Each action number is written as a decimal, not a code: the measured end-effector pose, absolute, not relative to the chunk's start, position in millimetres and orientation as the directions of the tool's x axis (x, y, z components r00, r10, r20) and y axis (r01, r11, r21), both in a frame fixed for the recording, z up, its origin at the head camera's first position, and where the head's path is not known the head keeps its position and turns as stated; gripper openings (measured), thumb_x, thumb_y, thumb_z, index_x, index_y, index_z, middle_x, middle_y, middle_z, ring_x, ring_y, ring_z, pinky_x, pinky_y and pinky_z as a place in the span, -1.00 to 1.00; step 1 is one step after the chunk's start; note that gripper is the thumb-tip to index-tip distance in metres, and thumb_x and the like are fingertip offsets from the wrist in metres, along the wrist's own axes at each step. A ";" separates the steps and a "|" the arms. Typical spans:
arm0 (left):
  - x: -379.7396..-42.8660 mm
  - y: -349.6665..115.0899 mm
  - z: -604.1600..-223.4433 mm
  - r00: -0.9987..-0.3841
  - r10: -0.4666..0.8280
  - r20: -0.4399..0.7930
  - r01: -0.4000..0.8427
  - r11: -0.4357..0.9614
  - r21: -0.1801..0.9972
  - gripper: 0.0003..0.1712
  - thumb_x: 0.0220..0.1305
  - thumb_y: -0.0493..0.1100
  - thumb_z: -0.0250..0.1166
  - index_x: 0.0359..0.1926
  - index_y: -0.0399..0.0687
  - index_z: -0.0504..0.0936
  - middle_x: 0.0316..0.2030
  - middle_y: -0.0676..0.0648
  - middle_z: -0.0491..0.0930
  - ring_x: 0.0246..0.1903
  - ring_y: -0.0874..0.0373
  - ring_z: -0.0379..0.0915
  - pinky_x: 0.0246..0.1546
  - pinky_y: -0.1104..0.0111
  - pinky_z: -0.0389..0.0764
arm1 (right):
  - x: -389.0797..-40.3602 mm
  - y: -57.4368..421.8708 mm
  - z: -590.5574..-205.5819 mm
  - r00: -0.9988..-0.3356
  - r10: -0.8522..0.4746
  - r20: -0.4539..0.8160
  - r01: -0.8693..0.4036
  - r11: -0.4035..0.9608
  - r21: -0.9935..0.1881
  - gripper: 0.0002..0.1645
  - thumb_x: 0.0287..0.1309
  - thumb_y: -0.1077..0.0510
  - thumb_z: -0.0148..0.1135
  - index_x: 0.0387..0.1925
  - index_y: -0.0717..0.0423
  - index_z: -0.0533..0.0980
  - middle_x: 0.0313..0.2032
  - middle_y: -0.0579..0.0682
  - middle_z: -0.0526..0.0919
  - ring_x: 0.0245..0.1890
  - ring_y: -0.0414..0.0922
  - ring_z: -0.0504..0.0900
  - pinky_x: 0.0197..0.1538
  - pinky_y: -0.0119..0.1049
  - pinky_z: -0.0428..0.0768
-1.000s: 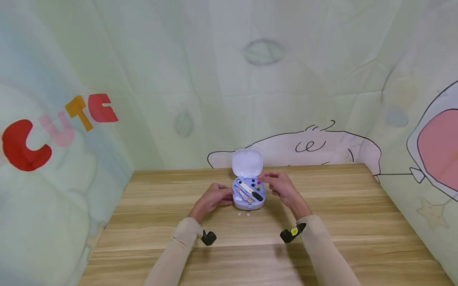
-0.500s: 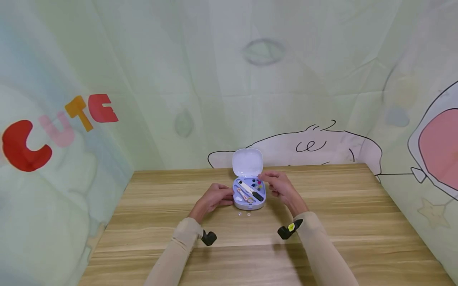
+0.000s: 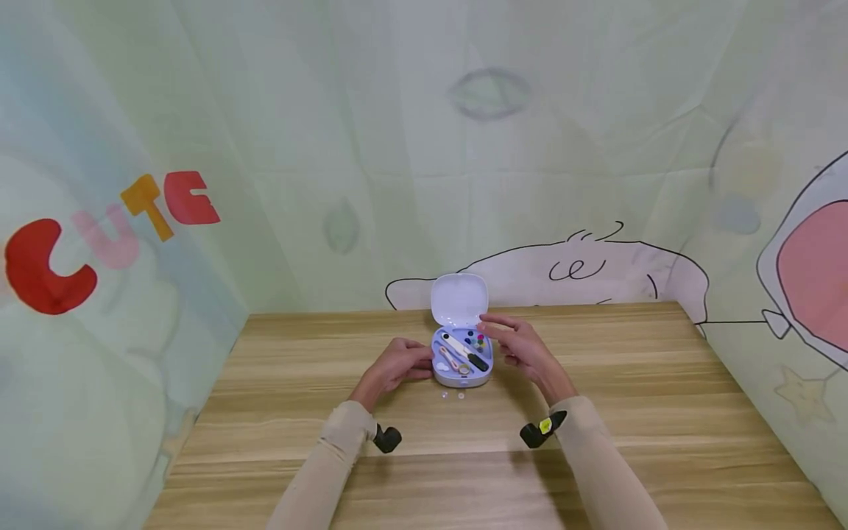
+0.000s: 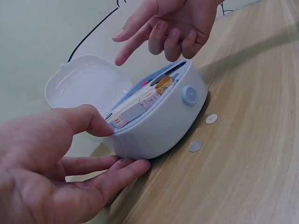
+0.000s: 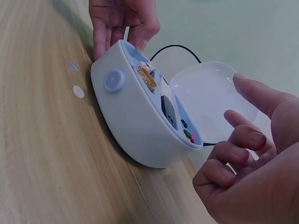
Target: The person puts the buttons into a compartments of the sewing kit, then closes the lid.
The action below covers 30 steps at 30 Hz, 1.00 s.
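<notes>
A pale blue and white sewing box [image 3: 461,382] stands on the table with its lid [image 3: 459,300] raised. My left hand [image 3: 400,364] holds the box's left side; in the left wrist view the thumb lies on the rim and the fingers are low against the base. Above the box's right rear corner is my right hand [image 3: 523,347], thumb and index finger apart, nothing between them. Inside lie a folded tape measure [image 4: 149,99], a gold thimble [image 5: 147,78], a white tool with a black end [image 3: 477,362] and several small coloured pieces [image 3: 480,341].
Two small buttons, one whitish [image 4: 211,119] and one clear-looking [image 4: 195,146], lie on the wooden table [image 3: 318,464] in front of the box. A printed fabric backdrop [image 3: 411,147] rises behind the table's far edge, close to the lid.
My right thumb and index finger, close together at the box's right rear corner before, are now spread apart. The left hand and the box have stayed in place.
</notes>
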<state>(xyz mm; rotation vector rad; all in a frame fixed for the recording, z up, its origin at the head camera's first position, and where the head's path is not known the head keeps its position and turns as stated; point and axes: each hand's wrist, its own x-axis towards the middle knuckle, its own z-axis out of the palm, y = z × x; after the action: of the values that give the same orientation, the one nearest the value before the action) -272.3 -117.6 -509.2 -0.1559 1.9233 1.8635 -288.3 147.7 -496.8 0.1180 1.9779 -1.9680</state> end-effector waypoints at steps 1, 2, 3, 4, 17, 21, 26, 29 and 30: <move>-272.3 -117.5 -509.1 -0.890 0.229 -0.394 -0.386 0.081 0.919 -0.58 0.48 -0.31 0.24 0.22 -0.55 0.49 -0.04 -0.35 0.67 -0.11 -0.02 0.69 0.05 0.11 0.74 | -287.3 147.6 -496.1 -0.938 -0.186 -0.293 0.292 0.037 -0.956 -0.39 0.21 -0.06 0.52 0.26 -0.02 0.62 -0.61 -0.16 0.23 -0.64 -0.18 0.18 -0.64 -0.43 0.13; -272.1 -117.5 -509.0 -0.890 0.230 -0.393 -0.386 0.079 0.919 -0.58 0.48 -0.31 0.24 0.21 -0.55 0.49 -0.04 -0.35 0.67 -0.11 -0.02 0.68 0.06 0.11 0.74 | -286.4 147.4 -495.6 -0.939 -0.191 -0.287 0.284 0.040 -0.958 -0.40 0.21 -0.04 0.52 0.26 -0.01 0.62 -0.61 -0.16 0.24 -0.64 -0.18 0.18 -0.64 -0.43 0.13; -272.0 -117.5 -508.9 -0.891 0.231 -0.392 -0.384 0.078 0.920 -0.58 0.48 -0.31 0.24 0.21 -0.55 0.49 -0.03 -0.35 0.67 -0.11 -0.02 0.69 0.06 0.11 0.74 | -285.3 147.0 -494.7 -0.940 -0.195 -0.280 0.276 0.050 -0.960 -0.41 0.22 -0.03 0.51 0.26 -0.02 0.62 -0.60 -0.16 0.25 -0.64 -0.18 0.18 -0.64 -0.43 0.13; -272.0 -117.5 -509.0 -0.891 0.232 -0.390 -0.383 0.077 0.920 -0.59 0.48 -0.32 0.24 0.21 -0.56 0.49 -0.03 -0.36 0.67 -0.11 -0.02 0.69 0.06 0.11 0.74 | -284.1 146.6 -493.9 -0.941 -0.198 -0.275 0.268 0.062 -0.961 -0.41 0.22 -0.03 0.51 0.25 -0.02 0.62 -0.60 -0.16 0.25 -0.64 -0.18 0.18 -0.64 -0.43 0.13; -272.5 -117.3 -510.4 -0.891 0.233 -0.390 -0.385 0.067 0.920 -0.57 0.47 -0.32 0.24 0.22 -0.56 0.48 -0.03 -0.36 0.67 -0.11 -0.02 0.68 0.05 0.12 0.74 | -268.8 139.7 -480.8 -0.949 -0.202 -0.243 0.207 0.183 -0.961 -0.43 0.20 -0.02 0.53 0.22 0.01 0.65 -0.29 -0.04 0.50 -0.52 -0.14 0.25 -0.50 -0.35 0.18; -272.2 -117.6 -510.2 -0.893 0.235 -0.385 -0.380 0.065 0.923 -0.59 0.46 -0.33 0.24 0.20 -0.56 0.49 -0.04 -0.35 0.67 -0.13 -0.01 0.68 0.03 0.13 0.75 | -263.9 137.5 -477.5 -0.947 -0.212 -0.243 0.193 0.231 -0.954 -0.42 0.20 -0.05 0.52 0.22 0.02 0.65 -0.19 0.03 0.54 -0.34 -0.06 0.33 -0.40 -0.30 0.21; -271.8 -117.6 -509.6 -0.895 0.239 -0.377 -0.375 0.057 0.925 -0.59 0.46 -0.34 0.24 0.19 -0.58 0.49 -0.06 -0.35 0.68 -0.14 -0.01 0.68 0.03 0.14 0.76 | -258.2 134.3 -476.4 -0.944 -0.234 -0.231 0.169 0.260 -0.951 -0.47 0.18 -0.01 0.54 0.17 0.02 0.68 -0.39 -0.02 0.49 -0.30 -0.05 0.37 -0.37 -0.29 0.25; -271.5 -117.7 -509.6 -0.894 0.241 -0.377 -0.376 0.054 0.925 -0.59 0.46 -0.35 0.23 0.19 -0.60 0.48 -0.06 -0.36 0.68 -0.14 -0.01 0.68 0.03 0.14 0.75 | -254.6 132.4 -477.6 -0.941 -0.263 -0.214 0.142 0.269 -0.953 -0.48 0.18 0.03 0.53 0.17 0.04 0.68 -0.47 -0.07 0.42 -0.38 -0.08 0.35 -0.43 -0.33 0.24; -271.6 -117.9 -509.9 -0.895 0.242 -0.374 -0.372 0.055 0.927 -0.59 0.46 -0.35 0.23 0.19 -0.61 0.47 -0.05 -0.36 0.68 -0.14 -0.01 0.68 0.03 0.13 0.75 | -253.3 132.0 -478.1 -0.939 -0.272 -0.210 0.135 0.269 -0.954 -0.49 0.18 0.04 0.54 0.16 0.04 0.69 -0.49 -0.07 0.38 -0.41 -0.09 0.33 -0.46 -0.34 0.23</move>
<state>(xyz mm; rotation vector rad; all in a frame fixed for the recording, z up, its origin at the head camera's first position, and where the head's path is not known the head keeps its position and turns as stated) -271.6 -117.9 -509.9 -0.1301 1.9071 1.8931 -253.3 132.0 -478.1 -0.1250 2.2131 -1.7143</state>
